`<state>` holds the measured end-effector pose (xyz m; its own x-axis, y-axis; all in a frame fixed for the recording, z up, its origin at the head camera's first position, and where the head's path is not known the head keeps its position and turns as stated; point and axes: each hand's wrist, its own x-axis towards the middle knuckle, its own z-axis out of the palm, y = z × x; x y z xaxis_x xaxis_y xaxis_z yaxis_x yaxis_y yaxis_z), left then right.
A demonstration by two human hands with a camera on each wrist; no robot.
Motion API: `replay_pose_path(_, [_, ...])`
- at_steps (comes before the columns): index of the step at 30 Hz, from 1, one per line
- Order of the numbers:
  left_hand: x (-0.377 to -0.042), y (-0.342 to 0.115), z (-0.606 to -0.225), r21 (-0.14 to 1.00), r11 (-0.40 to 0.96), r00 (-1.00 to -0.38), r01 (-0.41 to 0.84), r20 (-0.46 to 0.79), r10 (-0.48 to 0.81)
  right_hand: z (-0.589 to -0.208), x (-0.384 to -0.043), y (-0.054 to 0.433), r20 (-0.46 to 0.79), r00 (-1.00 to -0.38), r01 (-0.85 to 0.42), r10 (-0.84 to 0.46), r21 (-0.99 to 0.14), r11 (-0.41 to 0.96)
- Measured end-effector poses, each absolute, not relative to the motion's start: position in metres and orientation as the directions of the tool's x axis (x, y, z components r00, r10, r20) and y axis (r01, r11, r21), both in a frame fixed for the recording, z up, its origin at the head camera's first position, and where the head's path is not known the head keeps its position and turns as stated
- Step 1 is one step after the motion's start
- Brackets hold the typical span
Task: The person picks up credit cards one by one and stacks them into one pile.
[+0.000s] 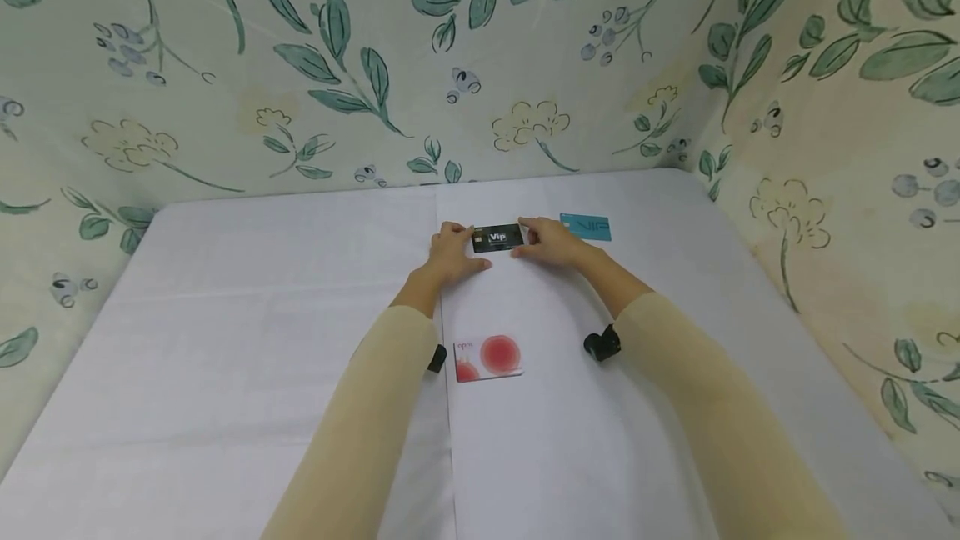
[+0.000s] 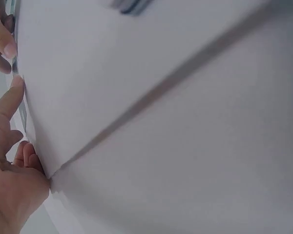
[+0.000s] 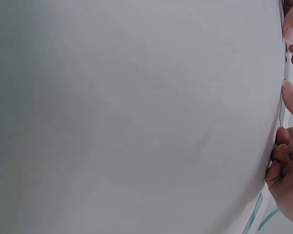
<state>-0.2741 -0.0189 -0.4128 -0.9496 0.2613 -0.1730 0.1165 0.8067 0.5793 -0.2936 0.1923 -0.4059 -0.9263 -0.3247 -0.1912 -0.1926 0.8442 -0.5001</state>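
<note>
One black card; right hand pinching, left hand grip unclear.
Right of it: blue card; in front: red card.

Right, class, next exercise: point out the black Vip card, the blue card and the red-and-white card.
Black Vip card (image 1: 498, 237), head view: middle of its printed face.
Blue card (image 1: 587, 227), head view: middle of its face.
Red-and-white card (image 1: 491, 358), head view: middle of its face, on the large red circle.
</note>
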Motion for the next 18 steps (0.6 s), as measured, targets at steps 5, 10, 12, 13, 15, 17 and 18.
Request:
replay_pose_path(5, [-0.2768,-0.0202,-0.4134,0.563,0.823,-0.951,0.071,-0.212,0.227,-0.4064,-0.2970,0.1877,-0.239,-0.920,-0.160,-0.310,-0.493,0.855])
replay_pose_path(10, [-0.2777,-0.0236,-0.4154,0.577,0.815,-0.953,0.053,-0.215,0.215,-0.4077,-0.2964,0.1866,-0.246,-0.918,-0.156,-0.311,-0.497,0.854])
replay_pose_path(12, [-0.2778,-0.0246,-0.4152,0.593,0.802,-0.954,0.062,-0.200,0.222,-0.4073,-0.2958,0.1878,-0.245,-0.919,-0.153,-0.310,-0.502,0.851])
replay_pose_path(13, [-0.2779,-0.0249,-0.4149,0.602,0.795,-0.955,0.067,-0.193,0.227,-0.4072,-0.2960,0.1887,-0.244,-0.918,-0.155,-0.312,-0.505,0.849])
replay_pose_path(15, [-0.2781,-0.0257,-0.4146,0.619,0.781,-0.954,0.079,-0.181,0.240,-0.4067,-0.2959,0.1905,-0.243,-0.919,-0.153,-0.312,-0.510,0.847])
replay_pose_path(17, [-0.2784,-0.0267,-0.4148,0.632,0.770,-0.954,0.092,-0.167,0.251,-0.4068,-0.2962,0.1922,-0.240,-0.919,-0.152,-0.311,-0.513,0.845])
replay_pose_path(18, [-0.2785,-0.0273,-0.4150,0.639,0.763,-0.953,0.094,-0.163,0.254,-0.4069,-0.2965,0.1929,-0.238,-0.920,-0.153,-0.312,-0.515,0.843])
